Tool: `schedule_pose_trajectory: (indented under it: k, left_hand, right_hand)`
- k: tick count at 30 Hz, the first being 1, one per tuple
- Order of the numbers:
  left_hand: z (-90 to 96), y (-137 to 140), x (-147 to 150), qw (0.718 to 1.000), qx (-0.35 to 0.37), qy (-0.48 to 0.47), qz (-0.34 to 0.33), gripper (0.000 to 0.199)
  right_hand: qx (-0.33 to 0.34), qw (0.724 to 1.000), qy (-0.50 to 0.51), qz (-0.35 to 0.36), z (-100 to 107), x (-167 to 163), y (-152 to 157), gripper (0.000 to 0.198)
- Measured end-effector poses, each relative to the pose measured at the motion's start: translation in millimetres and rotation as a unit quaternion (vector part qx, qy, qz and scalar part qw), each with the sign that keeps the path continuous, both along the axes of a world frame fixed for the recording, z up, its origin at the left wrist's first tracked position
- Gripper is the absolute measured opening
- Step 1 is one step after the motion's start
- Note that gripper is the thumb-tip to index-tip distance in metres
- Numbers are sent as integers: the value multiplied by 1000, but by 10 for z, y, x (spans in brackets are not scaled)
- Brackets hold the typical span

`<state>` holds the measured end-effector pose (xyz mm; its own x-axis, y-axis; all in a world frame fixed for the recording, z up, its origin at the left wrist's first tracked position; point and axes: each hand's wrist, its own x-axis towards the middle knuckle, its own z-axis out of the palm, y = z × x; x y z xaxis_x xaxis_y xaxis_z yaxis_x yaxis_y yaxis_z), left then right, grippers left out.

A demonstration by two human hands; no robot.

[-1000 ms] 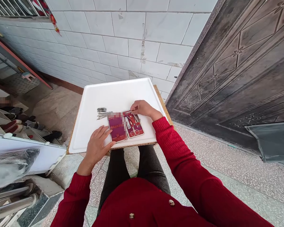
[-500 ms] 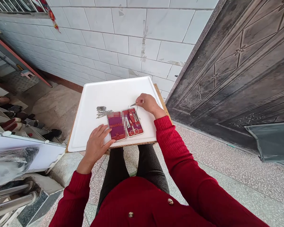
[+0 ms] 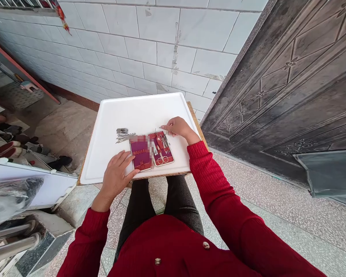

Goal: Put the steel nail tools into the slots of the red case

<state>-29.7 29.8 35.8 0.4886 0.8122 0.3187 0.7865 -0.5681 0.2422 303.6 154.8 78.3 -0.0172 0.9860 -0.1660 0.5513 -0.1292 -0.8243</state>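
Observation:
An open manicure case (image 3: 142, 159) with a purple lining lies on a white tray-like board (image 3: 138, 111). In its right half sit small scissors (image 3: 162, 158) and several slim metal tools; a strip along the fold is pixelated. My left hand (image 3: 117, 171) rests with spread fingers against the case's left side, its thumb at the near corner. Beyond the case's far right corner, my right hand (image 3: 177, 127) pinches a small, thin metal tool whose kind I cannot make out. Nail clippers (image 3: 122, 130) and several thin metal tools (image 3: 124, 137) lie behind the left half.
The board lies on a wooden-edged stand (image 3: 194, 119). Behind it rises a white tiled wall (image 3: 155, 50), with a dark patterned door (image 3: 276, 96) on the right. A shelf with shoes (image 3: 8, 150) is at the left.
My right hand has shifted slightly down, and the thin tool now shows less beyond its fingertips. The left hand remains at the case. The view has moved slightly.

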Motion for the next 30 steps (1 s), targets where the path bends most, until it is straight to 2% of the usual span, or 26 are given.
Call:
schedule_pose_trajectory:
  k: [4, 9, 13, 19, 27, 30]
  left_hand:
    - [-15, 6, -5, 1000, -3, -4, 5, 58]
    - [-17, 9, -8, 1000, 4, -2, -3, 60]
    - [-7, 4, -1, 1000, 3, 0, -2, 60]
    - [-18, 3, 1, 1000, -1, 0, 2, 59]
    - [-17, 1, 11, 1000, -3, -9, 4, 55]
    - [-15, -1, 12, 1000, 2, -10, 0, 56]
  right_hand:
    - [-28, 996, 85, 25, -23, -26, 8, 35]
    - [-24, 995, 95, -7, -65, -33, 37, 35]
    - [29, 991, 113, -64, -82, -1, 64, 33]
    - [76, 966, 174, -173, -181, 51, 164, 28]
    - [65, 974, 139, -166, -312, 17, 202, 28]
    - [70, 983, 80, -152, -296, 15, 182, 23]
